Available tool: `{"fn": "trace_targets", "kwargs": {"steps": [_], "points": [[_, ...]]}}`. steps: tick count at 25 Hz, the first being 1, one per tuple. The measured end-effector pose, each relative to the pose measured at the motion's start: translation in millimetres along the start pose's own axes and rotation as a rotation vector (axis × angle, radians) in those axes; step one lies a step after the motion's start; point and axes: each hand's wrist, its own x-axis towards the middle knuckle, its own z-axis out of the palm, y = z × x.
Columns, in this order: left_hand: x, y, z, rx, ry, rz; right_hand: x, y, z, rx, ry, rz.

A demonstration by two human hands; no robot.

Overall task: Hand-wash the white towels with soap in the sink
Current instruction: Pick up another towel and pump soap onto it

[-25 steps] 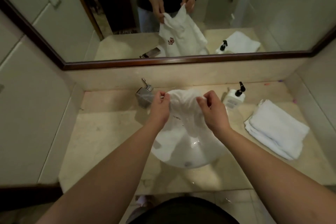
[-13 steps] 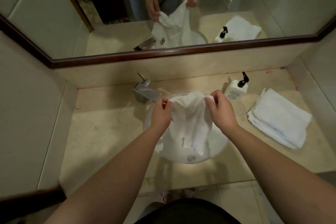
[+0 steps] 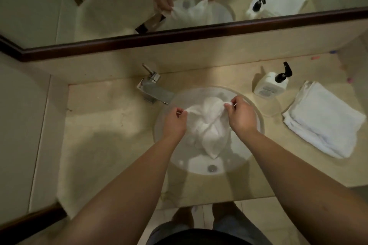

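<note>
Soap bottle (image 3: 269, 85) label print unreadable

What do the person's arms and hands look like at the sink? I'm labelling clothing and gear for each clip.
Both forearms are bare up to the frame's edge: no sleeves, gloves, watch or bracelet show. The left hand and the right hand are bare too, and no rings can be made out. The picture is too soft to tell finer marks.

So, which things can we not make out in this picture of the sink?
- Head view: label text on the soap bottle, too small and blurred.
- Sink basin centre, covered by the held towel.
- How many folded towels are stacked, layers unclear.
- Faucet water flow, not discernible.
</note>
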Motion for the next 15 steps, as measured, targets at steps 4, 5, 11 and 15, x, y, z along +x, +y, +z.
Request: {"fn": "trace_targets", "kwargs": {"steps": [4,5,11,15], "points": [[25.8,-4.7,18.5,-0.122,-0.014,-0.079,31.7,21.9,8.7,0.068,-0.066,0.045],[33.6,-6.4,23.6,-0.162,0.008,-0.103,40.6,26.5,11.2,0.091,-0.083,0.051],[70.9,-12.3,52.1,-0.254,0.117,-0.176,76.2,38.0,25.3,0.177,-0.188,0.074],[68.3,-7.9,53.5,-0.278,0.148,-0.151,76.4,40.8,19.6,0.129,-0.235,0.064]]}}
